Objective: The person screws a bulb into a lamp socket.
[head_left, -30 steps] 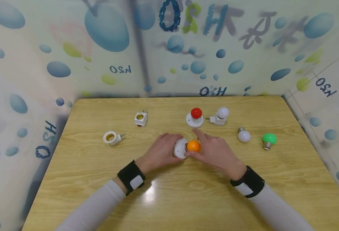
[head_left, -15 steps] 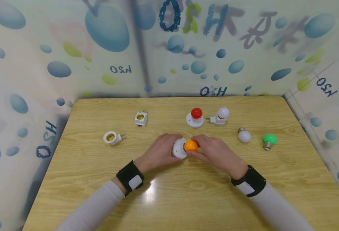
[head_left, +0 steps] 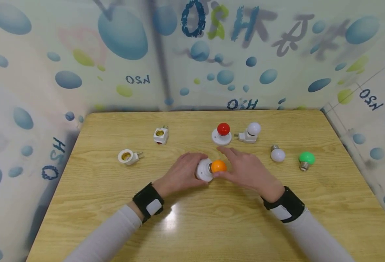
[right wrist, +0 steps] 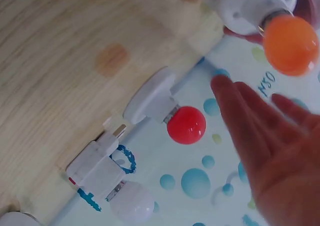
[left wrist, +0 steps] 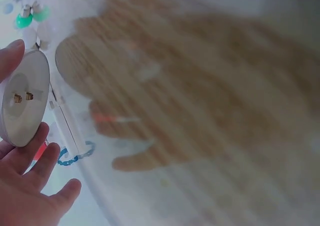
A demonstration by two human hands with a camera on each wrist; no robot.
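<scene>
My left hand (head_left: 186, 169) grips the rim of a round white lamp holder (head_left: 204, 170), which is tilted with its socket facing right. In the left wrist view the holder's flat back (left wrist: 31, 113) shows two brass screws. An orange bulb (head_left: 218, 166) sits in the socket, a bit of its metal base showing. My right hand (head_left: 249, 173) is at the bulb's right, its fingers straightened away from it. In the head view the thumb lies by the bulb's lower edge; whether it touches is unclear. The right wrist view shows the fingers (right wrist: 232, 116) extended and apart from the bulb.
Behind the hands stand a red bulb (head_left: 223, 129) in a round holder and a white bulb (head_left: 253, 128) in a plug-in socket. A loose white bulb (head_left: 278, 155) and green bulb (head_left: 306, 158) lie right. Two plug sockets, one square (head_left: 161, 135), one round (head_left: 127, 157), lie left.
Half a second ago my right fingers were around the orange bulb; now they are spread off it. A second ago they were similarly extended. My left hand stays on the holder.
</scene>
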